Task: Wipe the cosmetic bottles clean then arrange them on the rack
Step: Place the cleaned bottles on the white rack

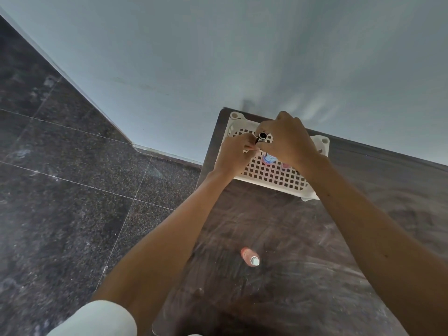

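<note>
In the upper middle of the frame, both hands met above a white lattice rack (pixel 271 177) that stood at the far end of a dark counter (pixel 278 226), close to the pale wall (pixel 218 57). The right hand (pixel 288 141) had its grip closed round a small black-capped bottle (pixel 262 136), fingers curled over its top. The left hand (pixel 234 154) kept a narrow grip, fingertips drawn together just beside that bottle; whether they pinched it or something pale could not be told. Under the right hand a blue bottle (pixel 269 159) stood on the rack, with a blurred pink thing (pixel 286 165) to its right. Lower in the frame, well apart from the rack, a pink bottle (pixel 248 255) with a white cap lay on its side on the counter. Dark speckled floor tiles (pixel 72 190) filled the left of the frame, and a white sleeve (pixel 97 321) showed at the bottom left.
</note>
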A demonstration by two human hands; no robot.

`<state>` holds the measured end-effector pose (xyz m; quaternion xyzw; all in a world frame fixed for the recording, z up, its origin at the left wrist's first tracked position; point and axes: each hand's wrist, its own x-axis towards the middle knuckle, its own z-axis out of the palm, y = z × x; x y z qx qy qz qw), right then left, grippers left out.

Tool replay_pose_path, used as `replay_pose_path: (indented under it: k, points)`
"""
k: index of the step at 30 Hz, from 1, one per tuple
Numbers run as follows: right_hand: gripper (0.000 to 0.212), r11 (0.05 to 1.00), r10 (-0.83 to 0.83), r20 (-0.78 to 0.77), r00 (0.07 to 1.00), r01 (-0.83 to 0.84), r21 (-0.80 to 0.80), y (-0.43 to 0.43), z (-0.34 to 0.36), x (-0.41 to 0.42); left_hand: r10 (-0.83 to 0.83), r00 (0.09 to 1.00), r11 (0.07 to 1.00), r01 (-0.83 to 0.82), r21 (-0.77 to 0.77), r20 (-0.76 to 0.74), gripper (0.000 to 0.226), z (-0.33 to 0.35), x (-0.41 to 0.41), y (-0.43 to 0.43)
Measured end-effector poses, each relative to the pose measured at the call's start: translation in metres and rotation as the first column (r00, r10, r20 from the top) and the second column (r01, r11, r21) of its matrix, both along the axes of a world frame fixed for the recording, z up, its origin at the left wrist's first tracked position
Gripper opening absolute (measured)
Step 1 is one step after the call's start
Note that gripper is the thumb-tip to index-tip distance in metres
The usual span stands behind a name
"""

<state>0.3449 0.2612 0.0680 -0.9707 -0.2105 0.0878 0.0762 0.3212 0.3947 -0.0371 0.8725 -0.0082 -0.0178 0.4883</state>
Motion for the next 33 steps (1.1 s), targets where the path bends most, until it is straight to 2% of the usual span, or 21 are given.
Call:
replay_pose_path:
  k: [9,15,19,21,23,25,27,29,31,33]
  points:
    - [0.034,1.0,-0.003,-0.023,1.0,0.003,-0.012,-0.002,-0.001,-0.001,-0.023,0.999,1.0,0.024,0.011,-0.021,0.028,-0.003,-0.002,-0.002]
    - [0.042,1.0,-0.021,-0.055,0.998,0.021,-0.008,-0.003,-0.004,0.0,-0.021,0.998,1.0,0.022,0.011,-0.065,0.045,-0.001,-0.003,-0.004]
    - [0.051,0.998,-0.052,-0.052,0.997,0.053,0.021,-0.008,0.001,-0.006,-0.029,0.994,0.999,0.031,0.021,-0.103,0.065,0.005,-0.01,-0.001]
    - [0.056,0.986,-0.113,-0.04,0.993,0.117,0.122,-0.017,0.01,-0.014,-0.002,0.997,0.999,0.006,0.047,-0.077,0.07,0.014,-0.022,0.001]
    - [0.053,0.927,-0.206,-0.013,0.978,0.2,0.318,-0.03,0.019,-0.032,0.099,0.995,0.995,-0.099,0.011,-0.007,0.063,0.023,-0.044,0.004]
    - [0.035,0.833,-0.313,0.057,0.948,0.245,0.497,-0.041,0.024,-0.064,0.223,0.975,0.973,-0.22,-0.076,0.027,0.048,0.028,-0.076,0.008]
    - [0.017,0.795,-0.362,0.081,0.929,0.262,0.547,-0.048,0.011,-0.107,0.257,0.966,0.962,-0.258,-0.09,-0.019,0.039,0.023,-0.117,0.013]
    - [0.019,0.837,-0.293,0.019,0.956,0.247,0.489,-0.054,-0.015,-0.156,0.22,0.972,0.971,-0.226,-0.077,-0.079,0.05,0.012,-0.16,0.017]
    - [0.039,0.903,-0.15,-0.15,0.977,0.197,0.381,-0.061,-0.043,-0.2,0.143,0.986,0.988,-0.148,-0.052,-0.082,0.067,-0.004,-0.199,0.019]
    - [0.055,0.934,-0.07,-0.284,0.956,0.162,0.317,-0.066,-0.059,-0.231,0.038,0.995,0.999,-0.04,-0.024,-0.093,0.072,-0.015,-0.229,0.018]
